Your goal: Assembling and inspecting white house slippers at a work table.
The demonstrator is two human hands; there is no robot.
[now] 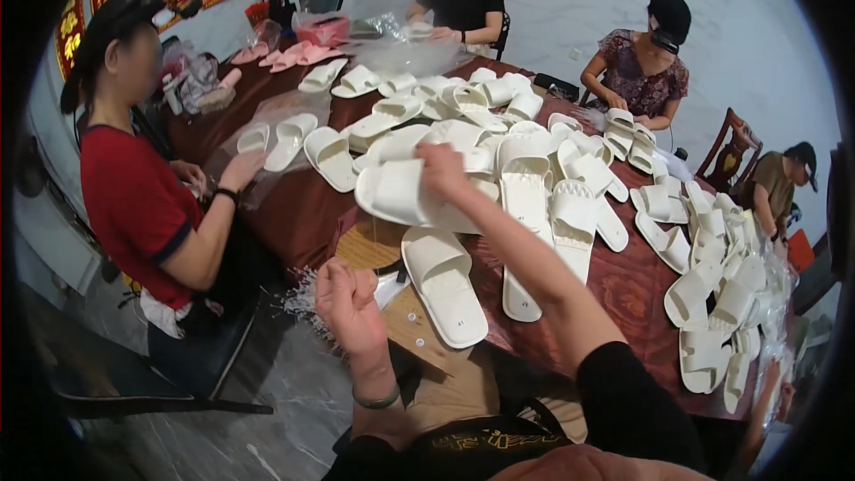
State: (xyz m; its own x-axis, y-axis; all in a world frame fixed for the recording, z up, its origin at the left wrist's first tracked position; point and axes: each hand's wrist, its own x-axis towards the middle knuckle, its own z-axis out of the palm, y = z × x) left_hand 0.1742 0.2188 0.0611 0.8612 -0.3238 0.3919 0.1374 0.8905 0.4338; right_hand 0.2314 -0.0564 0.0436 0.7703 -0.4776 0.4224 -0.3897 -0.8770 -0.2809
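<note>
My right hand reaches forward over the table, its fingers closed on a white slide slipper that is raised at the near edge of the slipper pile. My left hand is closed with its fingers curled in. Whatever it may hold is too small to make out. Beside it lies a bunch of thin, pale plastic strands. Between my arms, another white slipper rests on a wooden board, toe toward me. Small clear round pieces lie on the board.
A large heap of white slippers covers the dark red tablecloth. More slippers are piled at right. Pink slippers and clear plastic bags lie at the far side. Several people work around the table; one in a red shirt sits close at left.
</note>
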